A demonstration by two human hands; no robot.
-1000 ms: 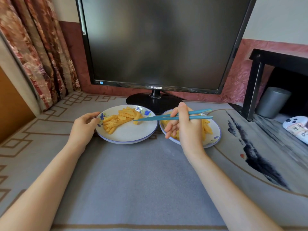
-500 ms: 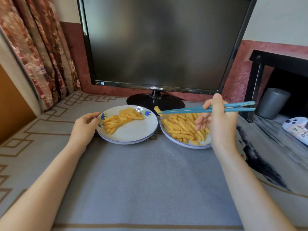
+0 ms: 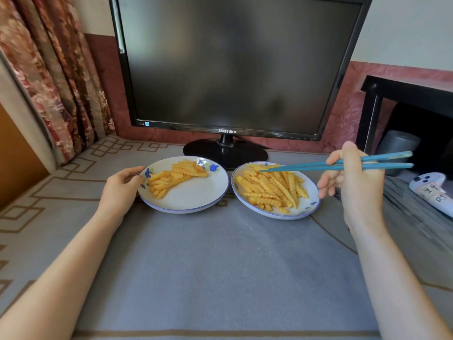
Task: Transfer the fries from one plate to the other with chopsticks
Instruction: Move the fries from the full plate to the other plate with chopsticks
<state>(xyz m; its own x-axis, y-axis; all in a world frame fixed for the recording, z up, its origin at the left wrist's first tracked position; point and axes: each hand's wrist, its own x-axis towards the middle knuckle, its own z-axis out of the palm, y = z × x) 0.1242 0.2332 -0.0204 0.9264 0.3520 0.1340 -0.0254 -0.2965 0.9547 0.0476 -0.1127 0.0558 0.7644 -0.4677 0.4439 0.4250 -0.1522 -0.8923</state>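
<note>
Grey cloth (image 3: 220, 253) with a brown fret border covers the counter, which runs back to a wall with a reddish lower band. The fingers (image 3: 331, 179) of the right hand (image 3: 355, 187) are curled round a pair of teal chopsticks (image 3: 306, 166), thumb on top, holding them almost level. The tips lie close together over the far side of the larger heap of crinkle-cut fries (image 3: 269, 190) on the right plate (image 3: 305, 212). Whether they touch a fry I cannot tell. The left hand (image 3: 120, 190) grips the left rim of the left plate (image 3: 186, 208), fingers bent over its edge. This plate carries a smaller heap of fries (image 3: 175, 177) on its far left part. Both plates are white with blue flowers and a blue rim, and sit just beside each other. Behind them stands a dark Samsung monitor (image 3: 232, 69) on a round black foot. A flowered curtain (image 3: 49, 69) hangs at far left. At right are a black table (image 3: 404, 92), a grey cylinder (image 3: 397, 143) under it and a white game controller (image 3: 431, 192).
</note>
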